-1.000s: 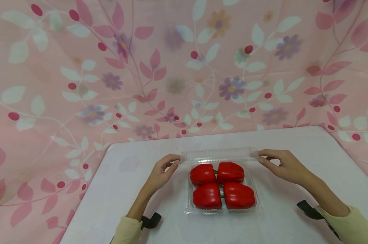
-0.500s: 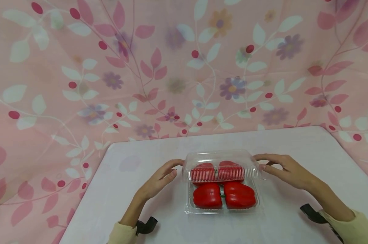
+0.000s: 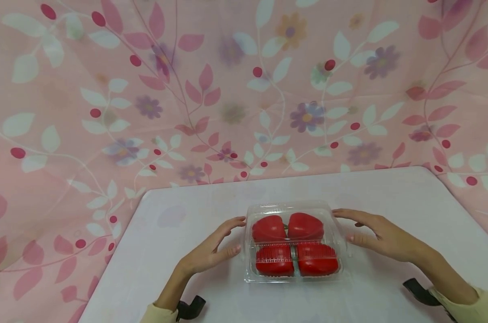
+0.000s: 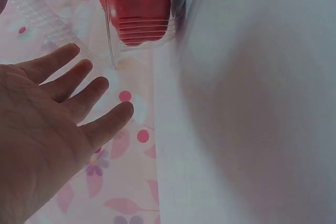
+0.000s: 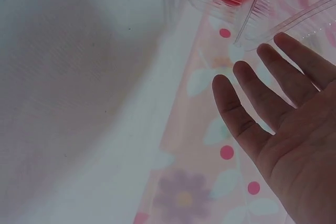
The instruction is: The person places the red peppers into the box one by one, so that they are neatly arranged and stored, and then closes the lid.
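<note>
Several red bell peppers (image 3: 270,228) lie in a clear plastic clamshell box (image 3: 270,280) on the table. Its hinged lid (image 3: 290,207) hangs over them, and in the left wrist view the lid (image 4: 50,19) still slants away from the base rim. At the box's left side is my left hand (image 3: 206,252), fingers extended and thumb apart, fingertips close to the lid edge. My right hand (image 3: 385,237) is likewise spread at the right side, fingertips beside the lid (image 5: 310,17) in the right wrist view. Whether the fingertips touch the plastic, I cannot tell.
The white tabletop (image 3: 179,220) surrounds the box, its back edge meeting a pink floral cloth (image 3: 235,89). A black wrist mount (image 3: 191,307) sits under the left forearm and another black mount (image 3: 421,291) under the right.
The lid has swung from upright at the back down over the peppers toward the front. Both hands have let go of its corners, their fingers straightening at the box's sides.
</note>
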Demonstrator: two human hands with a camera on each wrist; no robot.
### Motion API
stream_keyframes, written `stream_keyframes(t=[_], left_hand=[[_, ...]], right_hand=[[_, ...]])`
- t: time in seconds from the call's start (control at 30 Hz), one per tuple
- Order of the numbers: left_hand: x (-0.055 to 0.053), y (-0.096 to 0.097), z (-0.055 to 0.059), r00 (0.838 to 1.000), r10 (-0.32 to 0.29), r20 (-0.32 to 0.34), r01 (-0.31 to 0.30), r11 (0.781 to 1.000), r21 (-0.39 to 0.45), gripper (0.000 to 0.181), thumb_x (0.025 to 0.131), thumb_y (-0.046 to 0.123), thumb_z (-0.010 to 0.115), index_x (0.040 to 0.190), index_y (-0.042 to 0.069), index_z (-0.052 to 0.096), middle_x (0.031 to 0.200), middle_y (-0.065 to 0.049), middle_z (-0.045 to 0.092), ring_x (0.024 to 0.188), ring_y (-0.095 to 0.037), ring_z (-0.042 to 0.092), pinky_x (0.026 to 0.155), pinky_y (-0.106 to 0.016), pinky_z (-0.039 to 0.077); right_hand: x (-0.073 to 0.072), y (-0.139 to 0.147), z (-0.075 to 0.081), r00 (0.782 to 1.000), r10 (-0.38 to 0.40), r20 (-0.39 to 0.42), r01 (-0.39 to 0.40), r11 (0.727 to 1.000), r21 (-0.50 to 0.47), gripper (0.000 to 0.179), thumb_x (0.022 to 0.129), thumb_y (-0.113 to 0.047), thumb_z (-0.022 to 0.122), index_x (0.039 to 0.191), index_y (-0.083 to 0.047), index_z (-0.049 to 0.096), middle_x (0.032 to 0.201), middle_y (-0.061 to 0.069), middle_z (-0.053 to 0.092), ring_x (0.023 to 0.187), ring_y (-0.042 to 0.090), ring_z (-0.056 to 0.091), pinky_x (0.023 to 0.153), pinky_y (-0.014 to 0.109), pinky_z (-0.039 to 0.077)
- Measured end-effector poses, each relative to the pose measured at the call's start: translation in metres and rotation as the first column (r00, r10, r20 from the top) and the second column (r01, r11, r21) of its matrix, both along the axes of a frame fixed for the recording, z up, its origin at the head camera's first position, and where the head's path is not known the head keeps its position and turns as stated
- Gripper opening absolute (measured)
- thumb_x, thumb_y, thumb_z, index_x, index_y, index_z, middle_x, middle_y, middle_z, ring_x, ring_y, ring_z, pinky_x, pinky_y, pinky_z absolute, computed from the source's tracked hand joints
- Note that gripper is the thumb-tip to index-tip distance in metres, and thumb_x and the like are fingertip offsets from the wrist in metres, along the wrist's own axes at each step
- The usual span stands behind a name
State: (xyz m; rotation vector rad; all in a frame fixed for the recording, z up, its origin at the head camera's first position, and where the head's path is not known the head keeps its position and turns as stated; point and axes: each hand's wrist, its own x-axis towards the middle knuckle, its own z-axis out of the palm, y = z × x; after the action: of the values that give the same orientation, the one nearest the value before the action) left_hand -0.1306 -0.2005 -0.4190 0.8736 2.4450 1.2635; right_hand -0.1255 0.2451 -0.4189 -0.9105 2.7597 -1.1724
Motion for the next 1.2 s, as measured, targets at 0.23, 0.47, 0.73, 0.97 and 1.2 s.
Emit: stream_keyframes(t=[0.23,0.47,0.73,0.97,1.2], left_hand=[[0.004,0.001,-0.001,1.000,0.003,0.028,-0.002,1.000,-0.017,0.073,0.093,0.040,0.060,0.156,0.022,0.027,0.161,0.004,0.021,0.147,-0.020,0.018,0.110,-0.061,0.024],[0.010,0.000,-0.004,1.000,-0.011,0.022,0.012,0.998,-0.054,0.076,0.090,0.044,0.064,0.154,0.022,0.030,0.162,0.000,0.017,0.148,-0.023,0.014,0.106,-0.069,0.022],[0.020,0.004,-0.012,0.999,0.020,0.038,-0.018,0.998,-0.060,0.080,0.087,0.044,0.069,0.154,0.025,0.030,0.161,0.000,0.018,0.147,-0.022,0.016,0.107,-0.066,0.026],[0.025,0.008,-0.019,0.994,0.068,0.080,-0.066,0.998,-0.024,0.082,0.085,0.038,0.072,0.153,0.024,0.030,0.154,0.006,0.032,0.140,-0.021,0.034,0.106,-0.056,0.037],[0.029,0.008,-0.023,0.983,0.089,0.159,-0.092,0.996,0.013,0.082,0.085,0.036,0.072,0.153,0.029,0.028,0.151,0.008,0.036,0.131,-0.023,0.046,0.101,-0.052,0.043]], right_hand=[[0.006,0.000,-0.002,0.999,0.017,0.051,-0.019,0.999,0.033,0.063,0.093,-0.030,0.065,0.150,-0.024,0.040,0.150,0.006,0.044,0.132,0.037,0.042,0.087,0.068,0.045],[0.016,0.000,-0.006,0.996,-0.008,0.090,0.002,0.998,0.065,0.070,0.089,-0.038,0.068,0.152,-0.028,0.038,0.153,0.001,0.039,0.135,0.034,0.038,0.089,0.070,0.042],[0.025,-0.001,-0.013,0.989,-0.043,0.139,0.031,0.996,0.088,0.079,0.086,-0.044,0.070,0.154,-0.030,0.033,0.154,0.005,0.036,0.135,0.037,0.037,0.087,0.071,0.042],[0.029,-0.004,-0.018,0.983,-0.056,0.176,0.038,0.994,0.099,0.082,0.084,-0.047,0.072,0.153,-0.037,0.029,0.152,0.009,0.037,0.134,0.042,0.038,0.084,0.072,0.043],[0.033,-0.006,-0.023,0.985,-0.068,0.157,0.050,0.992,0.113,0.083,0.084,-0.049,0.072,0.153,-0.039,0.027,0.153,0.005,0.037,0.133,0.041,0.041,0.083,0.070,0.045]])
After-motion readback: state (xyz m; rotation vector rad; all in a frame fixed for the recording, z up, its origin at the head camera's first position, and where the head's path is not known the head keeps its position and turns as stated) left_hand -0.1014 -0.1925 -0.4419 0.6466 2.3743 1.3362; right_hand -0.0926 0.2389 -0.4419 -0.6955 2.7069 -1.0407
